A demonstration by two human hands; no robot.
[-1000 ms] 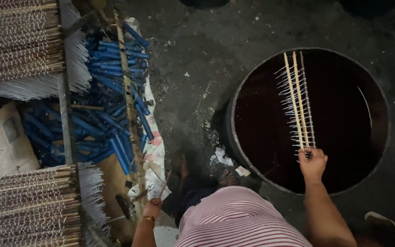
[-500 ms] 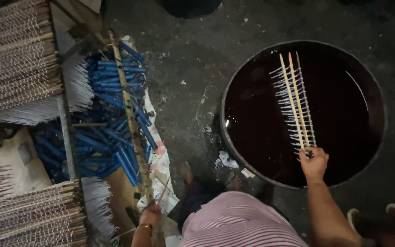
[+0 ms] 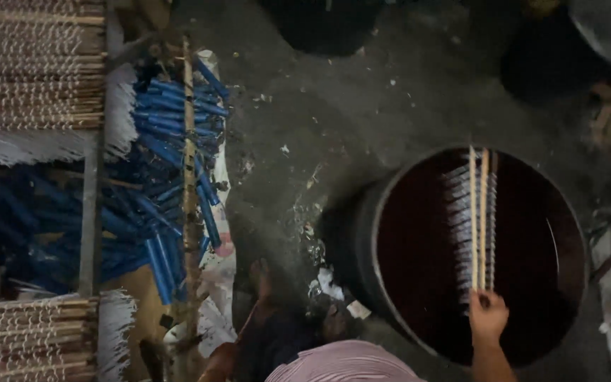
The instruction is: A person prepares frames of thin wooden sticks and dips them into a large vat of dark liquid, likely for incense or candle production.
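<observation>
My right hand (image 3: 488, 316) grips the near end of a wooden frame of thin sticks (image 3: 478, 216) strung with pale strands, held out over a round black tub (image 3: 362, 233) of dark red liquid. My left hand (image 3: 222, 359) shows only partly at the bottom edge, closed around the lower end of a long upright wooden pole (image 3: 189, 177). The grip is blurred and cut off by the frame edge. My striped shirt (image 3: 341, 364) fills the bottom middle.
A heap of blue tubes (image 3: 157, 184) lies left of the pole. Racks of stick frames with white fringes (image 3: 33, 67) sit top left and racks (image 3: 30, 339) bottom left. A foot (image 3: 262, 283) rests on the littered dark floor beside the tub. Dark containers (image 3: 546, 56) stand behind.
The view has shifted, so the tub now sits lower and further right. My right hand still holds the stick frame over the liquid; my left hand has dropped toward the bottom edge.
</observation>
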